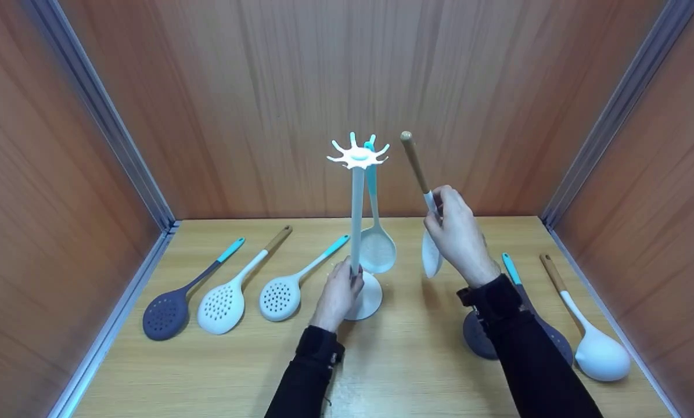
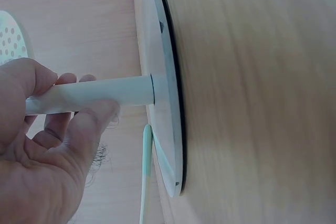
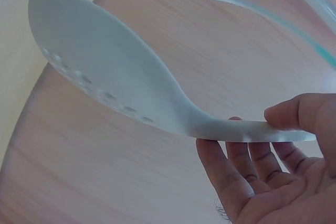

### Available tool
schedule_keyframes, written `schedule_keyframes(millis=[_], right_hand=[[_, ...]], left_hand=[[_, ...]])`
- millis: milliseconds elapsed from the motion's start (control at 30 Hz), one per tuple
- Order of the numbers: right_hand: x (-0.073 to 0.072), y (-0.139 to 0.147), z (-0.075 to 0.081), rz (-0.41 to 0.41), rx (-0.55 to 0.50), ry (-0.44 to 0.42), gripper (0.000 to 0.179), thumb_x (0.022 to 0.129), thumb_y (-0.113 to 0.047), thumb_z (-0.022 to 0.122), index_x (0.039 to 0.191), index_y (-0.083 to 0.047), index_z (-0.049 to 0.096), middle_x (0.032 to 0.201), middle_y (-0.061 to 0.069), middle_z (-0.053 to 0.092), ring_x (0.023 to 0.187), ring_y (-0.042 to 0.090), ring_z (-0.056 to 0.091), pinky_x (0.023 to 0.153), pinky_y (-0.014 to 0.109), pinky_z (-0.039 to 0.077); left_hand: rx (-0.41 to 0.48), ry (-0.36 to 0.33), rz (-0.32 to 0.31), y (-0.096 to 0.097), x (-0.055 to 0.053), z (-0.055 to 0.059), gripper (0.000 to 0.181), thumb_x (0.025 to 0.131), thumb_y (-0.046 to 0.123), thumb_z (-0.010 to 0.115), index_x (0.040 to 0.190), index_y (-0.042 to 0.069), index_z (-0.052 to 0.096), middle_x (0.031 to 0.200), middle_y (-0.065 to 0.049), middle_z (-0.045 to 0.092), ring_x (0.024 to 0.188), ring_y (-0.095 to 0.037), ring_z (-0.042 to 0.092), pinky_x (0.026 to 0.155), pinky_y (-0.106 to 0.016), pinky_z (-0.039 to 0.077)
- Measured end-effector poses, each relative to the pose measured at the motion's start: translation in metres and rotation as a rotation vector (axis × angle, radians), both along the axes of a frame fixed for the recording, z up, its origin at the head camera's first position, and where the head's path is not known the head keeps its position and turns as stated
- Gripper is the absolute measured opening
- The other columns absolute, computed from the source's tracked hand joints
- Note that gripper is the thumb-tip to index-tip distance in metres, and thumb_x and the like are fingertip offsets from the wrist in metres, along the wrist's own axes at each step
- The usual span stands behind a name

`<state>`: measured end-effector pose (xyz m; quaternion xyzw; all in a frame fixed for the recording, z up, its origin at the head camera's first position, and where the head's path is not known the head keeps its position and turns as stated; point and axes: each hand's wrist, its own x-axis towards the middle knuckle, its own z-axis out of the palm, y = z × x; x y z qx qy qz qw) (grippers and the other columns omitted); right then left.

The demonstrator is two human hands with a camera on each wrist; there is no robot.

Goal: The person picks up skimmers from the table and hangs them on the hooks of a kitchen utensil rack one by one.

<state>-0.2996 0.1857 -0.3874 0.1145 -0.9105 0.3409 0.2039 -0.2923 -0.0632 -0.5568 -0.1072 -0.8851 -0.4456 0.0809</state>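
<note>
My left hand [image 1: 340,295] grips the lower post of a white utensil stand [image 1: 357,215], whose top spreads into several hooks and whose round base [image 2: 164,87] rests on the table. A white spoon with a turquoise handle [image 1: 378,249] hangs upright from a hook at the back of the stand. To the right of the stand, my right hand [image 1: 456,232] pinches the neck of a white slotted spoon [image 3: 110,61] between thumb and fingers. This spoon is in the air, its wooden handle [image 1: 415,162] pointing up and its bowl down. Holes show along one edge of the bowl.
Left on the table lie a dark skimmer [image 1: 165,314], a white wooden-handled skimmer [image 1: 221,307] and a white turquoise-handled skimmer [image 1: 280,298]. Right lie a white ladle [image 1: 602,355] and dark utensils [image 1: 479,337], partly behind my right sleeve. Wooden walls [image 1: 265,104] enclose the table.
</note>
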Motion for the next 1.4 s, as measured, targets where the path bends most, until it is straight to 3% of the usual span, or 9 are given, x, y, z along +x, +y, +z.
schedule_keyframes(millis=[567, 933, 1167, 1400], right_hand=[[0.009, -0.009, 0.01, 0.012, 0.023, -0.003, 0.029, 0.114, -0.001, 0.061, 0.142, 0.001, 0.061, 0.137, 0.024, 0.069, 0.125, 0.042, 0.075, 0.107, 0.063, 0.07], [0.01, -0.013, 0.01, 0.028, 0.034, 0.029, 0.027, 0.112, 0.0, 0.062, 0.139, 0.0, 0.062, 0.132, 0.023, 0.07, 0.117, 0.039, 0.075, 0.099, 0.059, 0.071], [0.011, -0.016, 0.011, 0.028, 0.048, 0.006, 0.027, 0.113, 0.0, 0.061, 0.14, -0.001, 0.063, 0.132, 0.021, 0.07, 0.117, 0.038, 0.076, 0.098, 0.059, 0.072], [0.012, -0.019, 0.01, 0.022, 0.07, -0.011, 0.026, 0.113, -0.002, 0.063, 0.14, -0.003, 0.063, 0.133, 0.019, 0.07, 0.116, 0.037, 0.077, 0.095, 0.056, 0.072]], left_hand=[[0.028, -0.131, 0.018, 0.001, -0.004, 0.002, 0.013, 0.119, 0.007, 0.064, 0.131, 0.009, 0.069, 0.128, -0.015, 0.074, 0.135, -0.037, 0.074, 0.12, -0.061, 0.063], [0.016, -0.055, 0.003, 0.0, -0.003, 0.001, 0.009, 0.117, 0.004, 0.066, 0.126, 0.005, 0.068, 0.125, -0.019, 0.074, 0.131, -0.041, 0.075, 0.115, -0.062, 0.065], [0.027, -0.135, 0.027, 0.002, -0.005, 0.002, 0.009, 0.118, 0.006, 0.066, 0.125, 0.009, 0.069, 0.127, -0.016, 0.074, 0.134, -0.037, 0.074, 0.117, -0.06, 0.064], [0.027, -0.148, 0.028, 0.002, -0.006, 0.001, 0.01, 0.118, 0.007, 0.066, 0.127, 0.009, 0.069, 0.128, -0.015, 0.074, 0.135, -0.037, 0.074, 0.117, -0.06, 0.065]])
